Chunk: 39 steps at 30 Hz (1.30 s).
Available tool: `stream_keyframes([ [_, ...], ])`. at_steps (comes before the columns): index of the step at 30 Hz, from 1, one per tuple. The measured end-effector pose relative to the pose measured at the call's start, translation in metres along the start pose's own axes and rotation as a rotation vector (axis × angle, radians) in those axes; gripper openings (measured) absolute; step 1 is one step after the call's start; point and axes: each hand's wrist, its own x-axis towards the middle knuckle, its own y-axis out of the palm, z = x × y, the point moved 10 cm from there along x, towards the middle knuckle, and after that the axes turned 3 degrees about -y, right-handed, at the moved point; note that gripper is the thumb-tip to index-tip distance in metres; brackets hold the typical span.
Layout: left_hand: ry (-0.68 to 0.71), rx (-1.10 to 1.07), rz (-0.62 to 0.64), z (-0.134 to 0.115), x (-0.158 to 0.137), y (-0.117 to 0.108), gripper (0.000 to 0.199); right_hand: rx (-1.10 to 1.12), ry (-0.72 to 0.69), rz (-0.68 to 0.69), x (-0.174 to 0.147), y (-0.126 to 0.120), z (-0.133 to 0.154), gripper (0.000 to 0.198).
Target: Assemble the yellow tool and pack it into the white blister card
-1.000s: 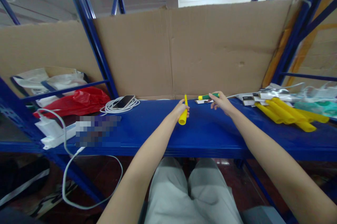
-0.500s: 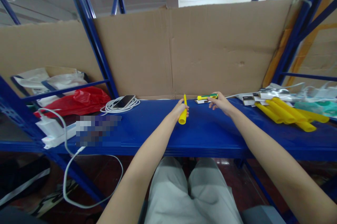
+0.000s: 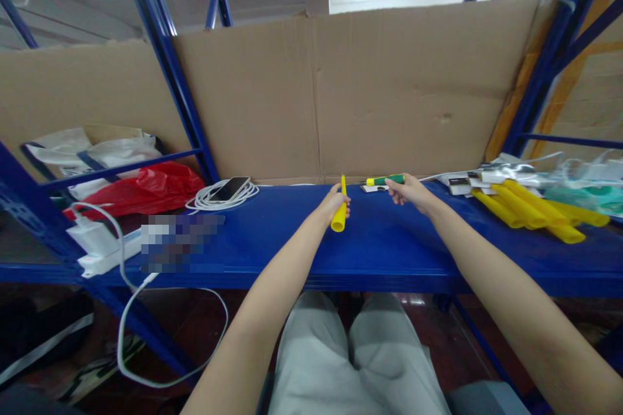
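Note:
My left hand (image 3: 338, 202) is closed around a yellow plastic tube (image 3: 339, 220), whose wide open end faces me and whose narrow tip points away. In my right hand (image 3: 403, 189) is a screwdriver (image 3: 384, 180) with a yellow and green handle, pointing left toward the tube. The fingers grip the handle near its green end; a thin shaft shows faintly beyond the yellow end. The tube and the screwdriver are apart. A small white and black item (image 3: 374, 188) lies on the blue shelf top (image 3: 272, 233) just beneath the screwdriver.
Several yellow tubes (image 3: 530, 207) lie in a pile at the right, beside small white boxes (image 3: 460, 184). At the left are a phone (image 3: 231, 189) on a coiled white cable (image 3: 199, 197), a red plastic bag (image 3: 150, 188) and a power strip (image 3: 109, 256). A cardboard panel (image 3: 389, 90) stands behind.
My right hand has turned the screwdriver slightly and its fingers have closed further around the handle. My left hand and the yellow tube have hardly moved.

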Motion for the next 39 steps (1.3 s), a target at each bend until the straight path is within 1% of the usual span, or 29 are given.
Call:
stream_keyframes([
  [2,-0.001,0.009,0.009,0.0,0.0,0.001,0.074,-0.036,0.043,-0.037,0.0,-0.005,-0.005,0.033],
  [4,0.001,0.009,0.014,0.0,0.0,0.002,0.073,0.013,0.068,-0.042,0.0,-0.005,-0.006,0.029],
  [6,0.001,0.003,0.014,0.001,0.001,0.002,0.073,0.119,0.057,-0.003,0.0,0.0,-0.003,0.021],
  [8,-0.002,0.0,0.015,0.001,0.003,0.001,0.073,0.191,0.013,0.038,0.0,0.004,0.003,0.022],
  [9,-0.002,0.001,0.016,0.002,0.003,0.001,0.074,0.191,-0.013,0.045,0.0,0.004,0.005,0.025],
  [11,-0.002,0.004,0.021,0.002,0.004,0.002,0.074,0.123,-0.043,0.021,0.001,0.0,0.005,0.033],
  [13,-0.002,0.005,0.025,0.003,0.004,0.002,0.075,0.031,-0.024,-0.033,0.002,-0.006,0.002,0.039],
  [14,-0.001,0.006,0.027,0.003,0.004,0.002,0.075,0.014,-0.003,-0.055,0.001,-0.008,0.0,0.039],
  [16,0.004,0.009,0.029,0.003,0.004,0.003,0.075,0.061,0.019,-0.052,0.001,-0.006,-0.001,0.033],
  [19,0.015,0.01,0.032,0.002,0.002,0.003,0.074,0.195,-0.025,-0.008,0.0,0.0,0.007,0.022],
  [21,0.011,0.012,0.035,0.002,0.002,0.004,0.074,0.163,-0.076,-0.009,0.0,-0.002,0.012,0.025],
  [23,0.004,0.016,0.033,0.002,0.001,0.004,0.074,0.048,-0.091,-0.033,0.0,-0.005,0.012,0.032],
  [25,0.003,0.016,0.029,0.001,0.001,0.004,0.075,-0.059,-0.054,-0.076,0.0,-0.01,0.006,0.038],
  [27,0.007,0.015,0.021,0.0,0.001,0.003,0.076,-0.086,0.002,-0.114,-0.001,-0.013,0.001,0.039],
  [29,0.011,0.014,0.013,-0.001,0.0,0.002,0.075,-0.008,0.024,-0.079,-0.002,-0.008,0.0,0.033],
  [32,0.016,0.013,0.01,-0.001,0.0,0.002,0.074,0.201,0.026,0.015,-0.002,0.003,0.004,0.017],
  [34,0.02,0.014,0.017,-0.001,-0.001,0.003,0.073,0.264,0.038,0.01,0.0,0.001,0.003,0.016],
  [36,0.024,0.018,0.024,0.0,-0.001,0.005,0.073,0.23,0.054,-0.038,0.0,-0.005,-0.001,0.021],
  [39,0.026,0.023,0.028,0.0,-0.003,0.006,0.074,0.114,0.099,-0.113,-0.001,-0.013,-0.009,0.033],
])
